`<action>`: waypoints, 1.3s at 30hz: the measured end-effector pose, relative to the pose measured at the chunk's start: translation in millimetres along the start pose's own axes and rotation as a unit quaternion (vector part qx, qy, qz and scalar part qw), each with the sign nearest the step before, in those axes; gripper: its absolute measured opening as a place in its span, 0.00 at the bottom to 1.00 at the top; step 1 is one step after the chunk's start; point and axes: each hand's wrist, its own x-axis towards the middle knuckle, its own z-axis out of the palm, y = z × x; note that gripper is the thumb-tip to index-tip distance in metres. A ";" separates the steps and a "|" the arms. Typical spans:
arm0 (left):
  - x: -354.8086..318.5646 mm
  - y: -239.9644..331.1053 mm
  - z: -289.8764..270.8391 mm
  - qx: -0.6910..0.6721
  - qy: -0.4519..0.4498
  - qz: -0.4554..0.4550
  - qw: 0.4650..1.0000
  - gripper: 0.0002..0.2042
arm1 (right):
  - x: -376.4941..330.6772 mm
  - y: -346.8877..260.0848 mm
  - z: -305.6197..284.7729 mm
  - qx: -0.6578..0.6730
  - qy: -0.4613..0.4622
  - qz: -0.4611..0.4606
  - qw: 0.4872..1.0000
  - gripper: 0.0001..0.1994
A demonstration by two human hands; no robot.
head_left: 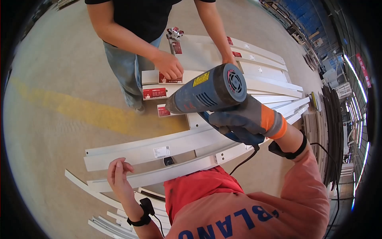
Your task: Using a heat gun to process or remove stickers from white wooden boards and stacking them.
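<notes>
A blue heat gun [203,92] is gripped by its handle in my right hand [246,118], which wears a grey glove with an orange cuff. Its vented back end faces up and right, and its nozzle points left, over the ends of white profiles with red labels [154,93]. My left hand [118,176] is bare, with loosely bent fingers and nothing visible in it. It hovers by the left part of two long white profiles [131,150] that lie across in front of me. One of them bears a white sticker [162,151].
Across from me, a co-worker's hand [169,67] touches a labelled profile end; their other hand is partly hidden behind the heat gun. More white profiles [107,229] lie at lower left. A black cord [243,161] hangs from the heat gun. Stacked material [331,131] stands at right.
</notes>
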 end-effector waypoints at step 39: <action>1.2 -6.4 -15.9 -0.010 0.015 0.017 1.000 0.13 | 22.0 3.5 -8.1 -0.087 -0.051 -0.036 0.994 0.18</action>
